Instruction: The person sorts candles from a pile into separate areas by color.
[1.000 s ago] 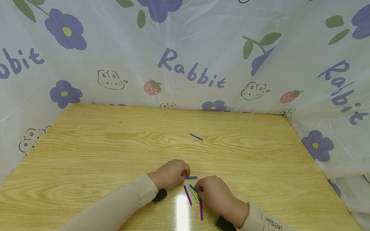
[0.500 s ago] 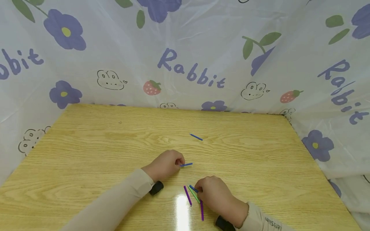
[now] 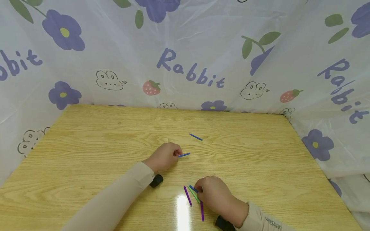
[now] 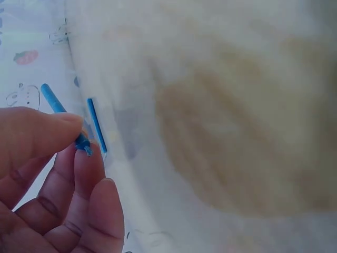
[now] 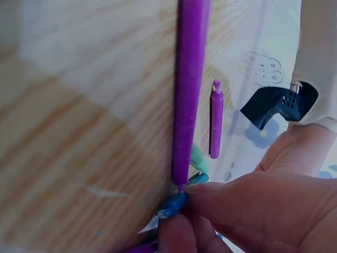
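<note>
My left hand (image 3: 165, 157) pinches a thin blue candle (image 4: 52, 97) between thumb and fingertips, its wick showing by the index finger. Farther back, a second blue candle (image 3: 196, 137) lies on the table. Closer to me, my right hand (image 3: 215, 196) pinches another blue candle (image 5: 174, 204) between thumb and finger. Beside that hand lie a green candle (image 3: 194, 195), a purple candle (image 3: 187, 195) to its left and another purple candle (image 3: 202, 211) towards me. Part of the right hand's candle is hidden behind the fingers.
The wood-grain table (image 3: 101, 144) reaches back to a white patterned sheet (image 3: 185, 38) that hangs behind and at both sides. Black wrist cameras (image 3: 156, 181) sit under both wrists. A bright light reflection (image 3: 182, 211) shows near the front.
My left hand has moved away from me and slightly left, carrying its blue candle off from the group towards the far one. The right hand has stayed in place.
</note>
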`<state>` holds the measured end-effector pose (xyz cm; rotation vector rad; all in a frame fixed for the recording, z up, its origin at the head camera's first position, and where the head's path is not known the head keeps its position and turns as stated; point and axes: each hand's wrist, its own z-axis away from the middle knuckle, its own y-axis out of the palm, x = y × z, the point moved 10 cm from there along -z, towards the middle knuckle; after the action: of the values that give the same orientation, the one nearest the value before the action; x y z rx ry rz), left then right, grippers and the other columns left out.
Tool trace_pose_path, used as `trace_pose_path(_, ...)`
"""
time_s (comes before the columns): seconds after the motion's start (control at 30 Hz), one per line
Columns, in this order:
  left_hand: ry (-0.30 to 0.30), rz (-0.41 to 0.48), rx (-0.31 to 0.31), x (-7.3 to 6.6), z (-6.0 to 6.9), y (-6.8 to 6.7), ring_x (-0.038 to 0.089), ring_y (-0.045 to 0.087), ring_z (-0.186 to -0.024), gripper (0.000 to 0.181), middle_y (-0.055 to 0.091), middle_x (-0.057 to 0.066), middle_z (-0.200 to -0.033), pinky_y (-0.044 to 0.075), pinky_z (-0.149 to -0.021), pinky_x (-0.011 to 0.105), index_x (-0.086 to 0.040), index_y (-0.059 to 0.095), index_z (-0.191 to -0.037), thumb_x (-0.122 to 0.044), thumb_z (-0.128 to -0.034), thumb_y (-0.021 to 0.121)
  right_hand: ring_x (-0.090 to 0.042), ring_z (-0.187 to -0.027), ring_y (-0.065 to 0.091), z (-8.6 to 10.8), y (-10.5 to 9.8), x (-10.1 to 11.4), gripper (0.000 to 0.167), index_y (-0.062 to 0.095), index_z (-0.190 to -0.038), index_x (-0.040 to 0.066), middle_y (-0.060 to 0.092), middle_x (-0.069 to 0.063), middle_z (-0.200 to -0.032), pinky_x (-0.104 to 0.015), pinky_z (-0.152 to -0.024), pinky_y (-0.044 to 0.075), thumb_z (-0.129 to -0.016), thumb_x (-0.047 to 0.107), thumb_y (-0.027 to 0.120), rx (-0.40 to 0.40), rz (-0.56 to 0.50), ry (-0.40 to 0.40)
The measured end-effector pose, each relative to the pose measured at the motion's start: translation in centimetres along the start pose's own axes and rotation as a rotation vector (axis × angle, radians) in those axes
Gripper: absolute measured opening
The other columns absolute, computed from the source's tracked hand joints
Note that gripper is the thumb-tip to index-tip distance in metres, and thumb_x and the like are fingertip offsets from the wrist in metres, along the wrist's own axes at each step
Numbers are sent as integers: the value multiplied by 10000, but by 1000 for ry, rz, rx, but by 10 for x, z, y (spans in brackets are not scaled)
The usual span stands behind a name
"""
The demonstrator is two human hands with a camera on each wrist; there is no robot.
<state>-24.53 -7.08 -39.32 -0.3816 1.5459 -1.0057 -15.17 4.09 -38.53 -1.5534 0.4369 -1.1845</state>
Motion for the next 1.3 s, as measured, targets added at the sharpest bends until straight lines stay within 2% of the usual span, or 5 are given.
trace_pose_path(0.4, 23, -25, -29, -2, -20, -12, 155, 552, -771, 181, 643, 34, -846, 488, -729, 309, -39, 695, -905, 87, -851, 577, -33, -606, 456, 0, 1, -4, 124, 762, -864, 65, 643, 66, -724, -213, -575, 422, -781, -6, 704, 19, -23, 22)
trace_pose_path(0.8, -25, 10, -35, 8, -36, -18, 189, 548, -809, 194, 627, 63, -887, 485, -748, 329, -25, 680, -947, 97, -860, 557, -28, -597, 442, 0, -1, -6, 113, 754, -825, 70, 623, 75, -700, -209, -560, 407, -772, -12, 697, 8, -21, 18)
trace_pose_path(0.97, -40, 11, -29, 10, -43, -20, 195, 555, -830, 192, 633, 68, -901, 485, -771, 340, -23, 685, -954, 92, -861, 562, -27, -584, 434, 0, -1, -6, 119, 740, -784, 81, 601, 82, -678, -206, -545, 399, -772, -24, 685, 12, -42, 11)
trace_pose_path(1.3, -45, -25, -25, 14, -57, -15, 197, 558, -838, 199, 637, 64, -897, 481, -777, 331, -35, 684, -921, 104, -844, 564, -19, -607, 461, 0, -1, -7, 117, 748, -802, 76, 643, 63, -703, -208, -564, 422, -770, -22, 692, 26, -34, 12)
